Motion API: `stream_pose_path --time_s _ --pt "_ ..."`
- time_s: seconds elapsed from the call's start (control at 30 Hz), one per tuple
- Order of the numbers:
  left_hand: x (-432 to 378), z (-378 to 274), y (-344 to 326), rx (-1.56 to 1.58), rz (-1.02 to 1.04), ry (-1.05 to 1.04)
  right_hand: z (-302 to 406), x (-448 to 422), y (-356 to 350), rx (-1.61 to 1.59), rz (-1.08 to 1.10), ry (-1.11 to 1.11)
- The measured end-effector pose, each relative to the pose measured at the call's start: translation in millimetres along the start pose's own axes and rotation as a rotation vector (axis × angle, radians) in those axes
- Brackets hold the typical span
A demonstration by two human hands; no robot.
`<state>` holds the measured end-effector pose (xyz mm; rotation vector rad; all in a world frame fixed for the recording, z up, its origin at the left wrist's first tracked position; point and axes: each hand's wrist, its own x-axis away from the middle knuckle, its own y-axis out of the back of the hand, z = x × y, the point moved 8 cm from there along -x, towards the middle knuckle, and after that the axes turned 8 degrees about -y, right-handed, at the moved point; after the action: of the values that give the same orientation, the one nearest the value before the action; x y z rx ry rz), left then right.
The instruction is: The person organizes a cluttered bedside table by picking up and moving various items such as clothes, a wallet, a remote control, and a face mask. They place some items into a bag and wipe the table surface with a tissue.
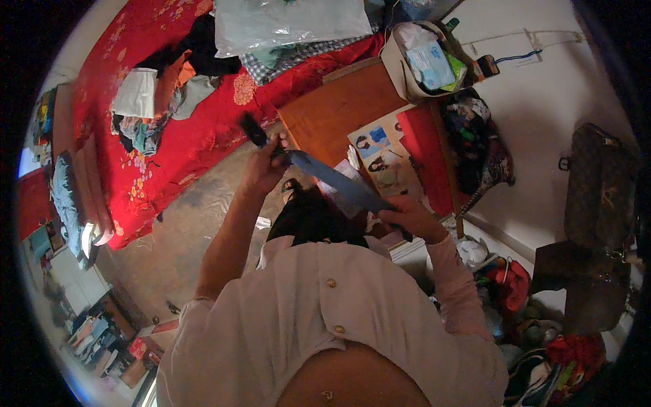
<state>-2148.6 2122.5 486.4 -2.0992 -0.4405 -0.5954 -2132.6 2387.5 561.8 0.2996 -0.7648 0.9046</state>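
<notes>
A flat blue-grey band (341, 180), perhaps a strap or belt, stretches slantwise between my two hands in front of my body. My left hand (268, 165) grips its upper left end, where a blurred black part (252, 129) sticks out past the fingers. At the lower right end, my right hand (414, 216) is closed around the band, and a short dark tip shows below the fingers. Beneath the band is a wooden tabletop (325, 122) with a sheet of printed pictures (384, 157), a red sheet (424, 157) and pale papers (342, 185).
A red flowered bedspread (203, 145) carries piled clothes (140, 127) and a clear plastic package (290, 25). On the table's far corner stands a beige basket (394, 66) holding a blue packet (430, 61). Bags (508, 290) crowd the right, near a brown bag (592, 188) against the wall.
</notes>
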Motion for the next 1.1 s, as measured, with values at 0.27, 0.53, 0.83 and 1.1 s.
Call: stream_pose_path --time_s 0.27,0.53,0.83,1.1 --pt "16.1 -28.8 -32.4 -0.719 0.002 -0.304 -20.2 -10.1 7.3 0.028 -0.205 -0.019" --pt "112.8 73.8 -156.0 -1.792 0.994 -0.849 48.1 -6.8 -11.0 -0.308 -0.38 0.516" --pt "91.5 92.2 -121.9 -1.062 0.551 -0.201 -60.2 -23.7 15.7 -0.174 -0.201 0.34" --pt "61.5 -4.4 -44.2 -0.813 -0.108 -0.374 -24.3 46.8 151.9 -0.282 -0.563 0.268"
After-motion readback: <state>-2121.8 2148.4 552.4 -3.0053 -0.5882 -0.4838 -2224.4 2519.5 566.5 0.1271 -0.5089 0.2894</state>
